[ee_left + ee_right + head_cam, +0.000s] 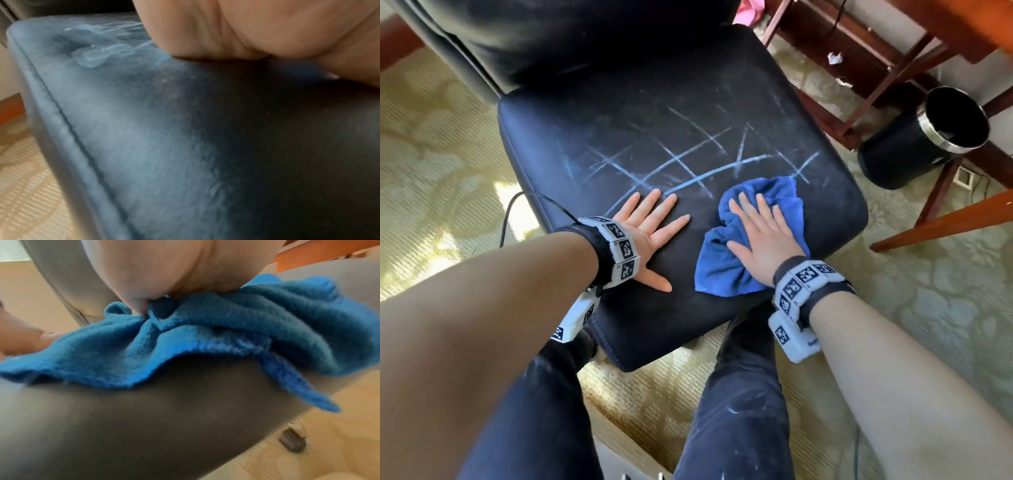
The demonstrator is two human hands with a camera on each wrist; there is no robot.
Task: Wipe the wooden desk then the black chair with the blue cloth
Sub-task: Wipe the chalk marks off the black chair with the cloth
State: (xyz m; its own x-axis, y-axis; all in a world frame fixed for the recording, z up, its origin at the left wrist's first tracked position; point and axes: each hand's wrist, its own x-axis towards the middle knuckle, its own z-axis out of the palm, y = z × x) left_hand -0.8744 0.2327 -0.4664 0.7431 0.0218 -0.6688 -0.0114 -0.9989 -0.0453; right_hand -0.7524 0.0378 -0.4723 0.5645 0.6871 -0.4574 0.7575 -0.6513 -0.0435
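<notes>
Head view, near to far: right hand point(763, 240) flat, fingers straight, pressing blue cloth point(726, 267) onto black chair point(688, 85) seat, front-right part. Left hand point(650, 233) just beside, flat on bare seat, fingers spread, holding nothing. Beyond fingertips: pale blue chalk lines point(688, 161). Farther right: black bin point(924, 137) on carpet.

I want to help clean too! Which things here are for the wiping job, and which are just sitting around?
For the job:
blue cloth under the right hand
black chair with chalky blue marks
left hand, flat on the seat

Just lying about:
black bin
crumpled paper on the carpet
black cable
</notes>
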